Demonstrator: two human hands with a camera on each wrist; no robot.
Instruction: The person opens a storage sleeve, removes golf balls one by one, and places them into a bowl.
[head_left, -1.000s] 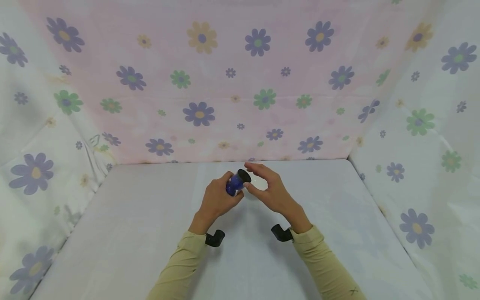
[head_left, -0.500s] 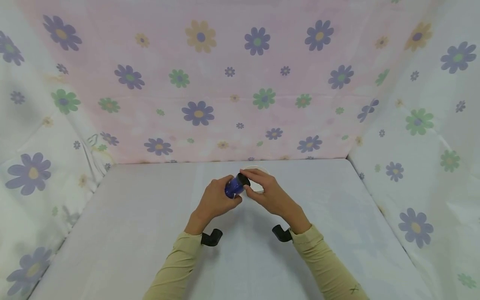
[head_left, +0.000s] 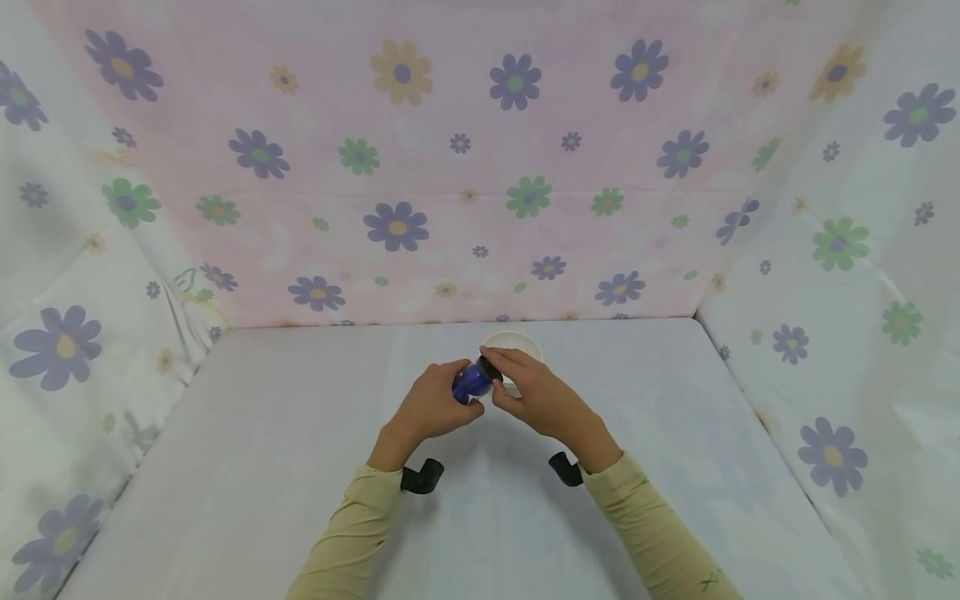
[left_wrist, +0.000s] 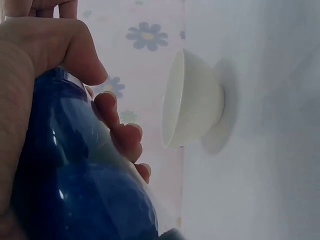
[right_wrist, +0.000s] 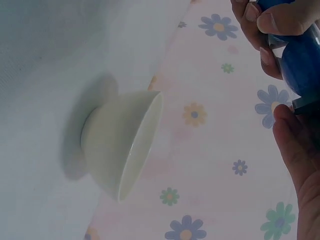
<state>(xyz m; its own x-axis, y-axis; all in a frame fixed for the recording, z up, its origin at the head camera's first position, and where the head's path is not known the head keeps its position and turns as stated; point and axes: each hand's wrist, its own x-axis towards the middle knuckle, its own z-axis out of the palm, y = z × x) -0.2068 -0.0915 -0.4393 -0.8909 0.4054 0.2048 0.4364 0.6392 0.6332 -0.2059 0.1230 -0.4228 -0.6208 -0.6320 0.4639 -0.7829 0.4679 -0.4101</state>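
In the head view my left hand (head_left: 431, 402) grips a blue, glossy bottle (head_left: 471, 382) with a narrow waist, held tilted above the table. Its black cap (head_left: 491, 367) points up and to the right. My right hand (head_left: 546, 398) holds that cap between the fingers and thumb. The left wrist view shows the bottle (left_wrist: 100, 195) large, with my fingertips wrapped round its far side. Behind the hands stands a white bowl (head_left: 517, 340), upright on the table and partly hidden by the right hand in the head view.
The table (head_left: 285, 467) has a pale cover. Flowered cloth (head_left: 465, 183) hangs behind it and along both sides. A black wrist camera (head_left: 423, 477) sits at the left wrist and another black camera (head_left: 566, 469) at the right wrist.
My right hand has closed in from an open spread around the cap to hold it. Both hands and the bottle have come slightly lower and nearer, showing more of the bowl.
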